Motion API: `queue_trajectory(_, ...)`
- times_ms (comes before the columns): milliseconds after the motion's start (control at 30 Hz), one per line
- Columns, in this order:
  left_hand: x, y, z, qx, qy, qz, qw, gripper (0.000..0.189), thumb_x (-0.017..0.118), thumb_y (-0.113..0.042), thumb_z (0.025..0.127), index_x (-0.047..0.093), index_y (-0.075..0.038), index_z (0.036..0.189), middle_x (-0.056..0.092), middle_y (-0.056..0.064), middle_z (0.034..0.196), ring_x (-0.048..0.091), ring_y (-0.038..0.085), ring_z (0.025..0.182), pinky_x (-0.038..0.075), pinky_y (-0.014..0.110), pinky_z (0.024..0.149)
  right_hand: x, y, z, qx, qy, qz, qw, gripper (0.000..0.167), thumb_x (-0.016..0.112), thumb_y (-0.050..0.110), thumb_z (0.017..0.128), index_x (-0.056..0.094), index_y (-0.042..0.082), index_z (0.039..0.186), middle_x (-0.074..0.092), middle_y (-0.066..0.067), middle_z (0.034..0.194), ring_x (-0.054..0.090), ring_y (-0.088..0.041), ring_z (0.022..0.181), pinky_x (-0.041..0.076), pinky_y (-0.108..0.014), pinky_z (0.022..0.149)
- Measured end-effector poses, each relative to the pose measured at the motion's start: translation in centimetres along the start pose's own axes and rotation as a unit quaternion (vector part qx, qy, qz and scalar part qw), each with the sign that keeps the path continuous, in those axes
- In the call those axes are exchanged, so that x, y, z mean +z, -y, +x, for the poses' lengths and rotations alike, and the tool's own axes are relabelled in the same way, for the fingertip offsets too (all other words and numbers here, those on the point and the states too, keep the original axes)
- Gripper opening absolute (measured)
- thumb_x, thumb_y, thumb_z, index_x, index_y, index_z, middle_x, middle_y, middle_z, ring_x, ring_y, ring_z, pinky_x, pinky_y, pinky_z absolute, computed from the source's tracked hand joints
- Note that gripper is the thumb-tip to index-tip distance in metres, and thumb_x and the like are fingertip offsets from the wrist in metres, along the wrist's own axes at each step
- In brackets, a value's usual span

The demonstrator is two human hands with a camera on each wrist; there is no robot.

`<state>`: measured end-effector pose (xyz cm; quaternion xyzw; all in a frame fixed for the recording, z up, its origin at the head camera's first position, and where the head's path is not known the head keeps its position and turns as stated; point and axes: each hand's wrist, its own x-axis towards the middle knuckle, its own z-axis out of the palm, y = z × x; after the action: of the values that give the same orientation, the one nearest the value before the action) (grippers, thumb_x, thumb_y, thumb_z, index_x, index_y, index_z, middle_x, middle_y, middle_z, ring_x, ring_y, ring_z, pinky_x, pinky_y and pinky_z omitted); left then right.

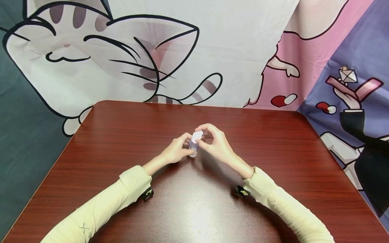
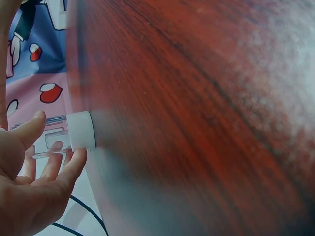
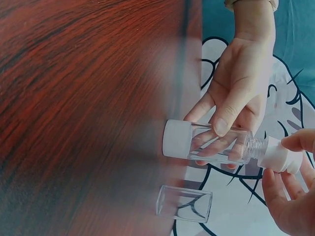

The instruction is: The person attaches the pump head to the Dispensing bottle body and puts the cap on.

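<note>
A small clear bottle with a white base stands between the two hands, tilted slightly in the head view. My left hand holds its clear body, thumb on the near side and fingers behind. My right hand pinches the white top between thumb and fingers. In the right wrist view, the clear screw thread shows between body and top. A separate clear cap stands on the table near the bottle; in the head view it is mostly hidden by the right hand.
The dark red wooden table has glare near its front. Behind it hangs a cartoon-printed cloth. Dark wrist devices show under both pale sleeves.
</note>
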<state>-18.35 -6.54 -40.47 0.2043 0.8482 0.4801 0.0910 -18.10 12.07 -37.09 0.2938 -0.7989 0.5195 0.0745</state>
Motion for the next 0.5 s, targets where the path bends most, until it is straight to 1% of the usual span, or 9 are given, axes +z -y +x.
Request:
queue_trajectory(200,-0.13,-0.12,-0.09,-0.001,0.000,0.000,1.0000,0.039,0.071,-0.009,0.085,0.050,-0.002,0.117,0.064,0.016,0.119,0.063,0.030,0.111,0.052,0.041,0.091,0.18,0.09,0.14,-0.002,0.007,-0.009,0.9999,0.029,0.068,-0.007,0.081,0.061,0.002,0.108,0.063,-0.012,0.104,0.065,-0.022,0.091,0.056,-0.037,0.084)
queue_trajectory(500,-0.18,-0.28,-0.11,-0.006,0.002,0.004,1.0000,0.039,0.070,-0.009,0.086,0.050,-0.002,0.118,0.065,0.016,0.117,0.063,0.029,0.111,0.052,0.041,0.091,0.19,0.00,0.11,-0.010,0.014,-0.003,0.9998,0.029,0.068,-0.006,0.082,0.062,0.000,0.110,0.063,-0.015,0.106,0.066,-0.027,0.092,0.055,-0.040,0.085)
